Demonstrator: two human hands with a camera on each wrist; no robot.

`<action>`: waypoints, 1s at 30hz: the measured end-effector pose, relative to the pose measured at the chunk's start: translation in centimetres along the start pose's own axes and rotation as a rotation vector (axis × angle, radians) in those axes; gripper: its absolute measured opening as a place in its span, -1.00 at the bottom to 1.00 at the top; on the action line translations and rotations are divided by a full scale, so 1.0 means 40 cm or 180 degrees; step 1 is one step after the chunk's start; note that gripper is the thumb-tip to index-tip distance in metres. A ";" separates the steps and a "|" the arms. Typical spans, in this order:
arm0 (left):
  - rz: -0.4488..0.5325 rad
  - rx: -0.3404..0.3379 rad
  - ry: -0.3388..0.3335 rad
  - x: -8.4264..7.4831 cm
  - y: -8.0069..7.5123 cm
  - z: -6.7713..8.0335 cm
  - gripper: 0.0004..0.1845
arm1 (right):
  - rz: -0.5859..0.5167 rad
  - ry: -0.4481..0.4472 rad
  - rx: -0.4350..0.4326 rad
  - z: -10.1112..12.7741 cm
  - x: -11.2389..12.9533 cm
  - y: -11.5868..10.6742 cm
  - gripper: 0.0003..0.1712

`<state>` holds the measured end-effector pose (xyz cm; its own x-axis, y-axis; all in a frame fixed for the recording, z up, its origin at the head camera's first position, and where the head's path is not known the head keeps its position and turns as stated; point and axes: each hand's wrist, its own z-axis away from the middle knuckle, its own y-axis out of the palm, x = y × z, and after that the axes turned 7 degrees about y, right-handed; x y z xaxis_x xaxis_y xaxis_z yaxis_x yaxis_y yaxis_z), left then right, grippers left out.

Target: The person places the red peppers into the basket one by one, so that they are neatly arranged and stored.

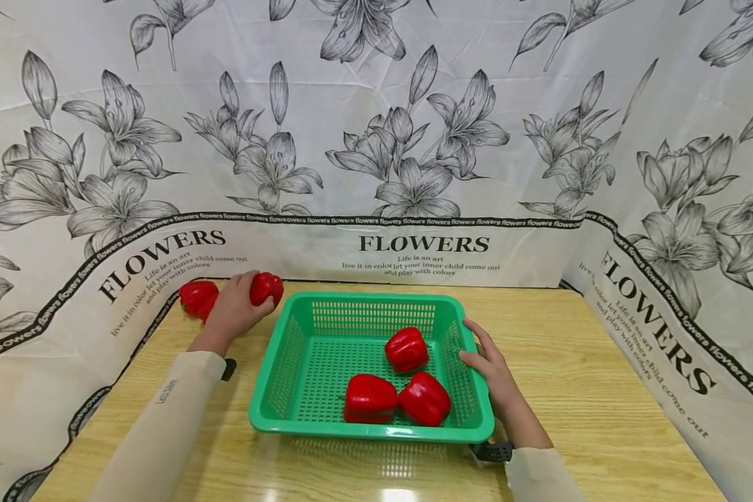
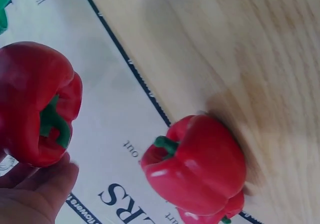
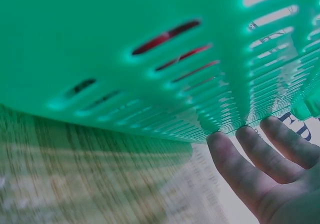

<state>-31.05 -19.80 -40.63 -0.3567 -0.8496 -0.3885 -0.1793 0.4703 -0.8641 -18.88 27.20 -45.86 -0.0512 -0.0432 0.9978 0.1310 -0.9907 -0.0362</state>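
Up beside the basket's far left corner, my left hand (image 1: 237,307) grips a red bell pepper (image 1: 266,288); its green stem (image 2: 56,124) shows in the left wrist view. Just left of that hand, two more red bell peppers (image 1: 196,298) lie against each other on the table, partly hidden by the hand. My right hand (image 1: 494,369) holds the right rim of a green plastic basket (image 1: 358,298), thumb over the rim and fingers (image 3: 240,169) against the slotted outer wall. Inside the basket sit three red bell peppers (image 1: 370,399), toward its right side.
A light wood table (image 1: 602,390) bears the basket. White cloth (image 1: 414,174) with printed flowers and lettering stands behind the table and along both sides. Black wrist devices (image 1: 494,452) are strapped at both wrists.
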 end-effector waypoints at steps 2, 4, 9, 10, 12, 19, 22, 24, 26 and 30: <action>0.0060 0.0007 -0.0035 -0.009 -0.007 0.000 -0.28 | -0.0001 -0.0001 0.0007 0.000 0.000 0.000 -0.27; 0.0127 0.0013 -0.0069 -0.019 -0.014 0.000 -0.28 | 0.0006 0.0002 0.0002 0.000 0.000 0.000 -0.27; 0.0212 0.0001 -0.0064 -0.038 -0.025 -0.003 -0.27 | 0.0028 0.0014 -0.0006 0.001 0.000 0.002 -0.27; 0.0219 -0.0017 -0.0036 -0.041 -0.027 -0.004 -0.27 | 0.0029 0.0016 -0.0006 0.001 0.000 0.002 -0.28; 0.0233 -0.0053 0.0030 -0.047 -0.030 -0.005 -0.27 | 0.0023 0.0016 -0.0004 0.001 0.000 0.002 -0.28; 0.0301 -0.0095 0.0172 -0.079 -0.044 -0.008 -0.26 | 0.0001 0.0005 0.0006 0.001 0.000 0.000 -0.28; 0.0320 -0.0085 0.0160 -0.095 -0.051 -0.008 -0.25 | -0.0006 0.0007 0.0006 0.001 0.001 -0.001 -0.28; 0.0332 -0.0068 0.0161 -0.104 -0.055 -0.008 -0.24 | -0.0001 0.0006 0.0006 0.001 0.001 -0.001 -0.28; 0.0340 -0.0055 0.0188 -0.112 -0.059 -0.008 -0.23 | 0.0002 0.0002 0.0010 0.001 0.001 0.000 -0.28; 0.0363 -0.0027 0.0237 -0.130 -0.066 -0.008 -0.22 | 0.0011 -0.0010 0.0018 0.002 0.001 0.000 -0.28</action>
<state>-29.00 -16.52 -36.24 -0.4423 -0.7706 -0.4589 -0.1414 0.5652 -0.8128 -18.81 27.20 -45.84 -0.0476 -0.0463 0.9978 0.1368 -0.9898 -0.0394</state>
